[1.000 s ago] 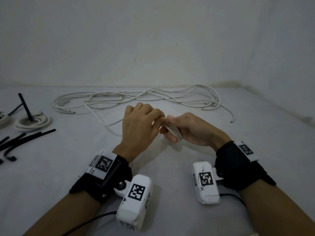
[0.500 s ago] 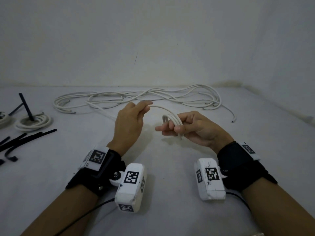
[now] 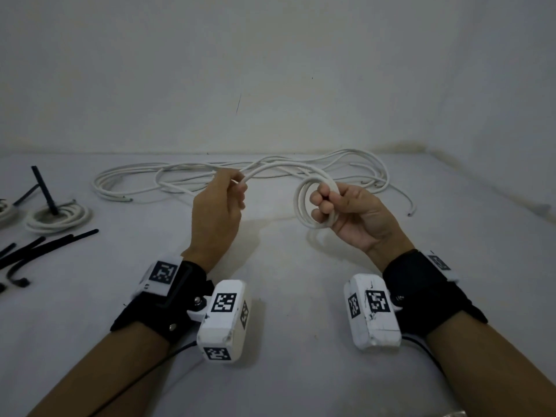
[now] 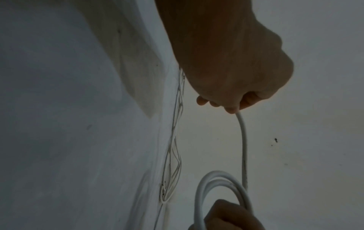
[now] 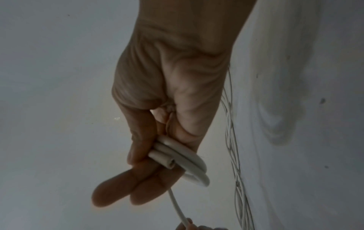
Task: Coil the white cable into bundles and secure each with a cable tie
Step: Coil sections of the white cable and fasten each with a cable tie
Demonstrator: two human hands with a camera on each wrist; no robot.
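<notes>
white cable [image 3: 272, 168] held by both hands, no readable writing.

The white cable [image 3: 316, 206] is showing a smooth, faintly glossy plastic jacket; the surface [image 3: 285, 371] under it is looking like matt, pale cloth with soft creases. The wrist straps [image 3: 421, 284] are appearing as matt black fabric; the cable ties [image 3: 45, 243] are looking dull black.
</notes>
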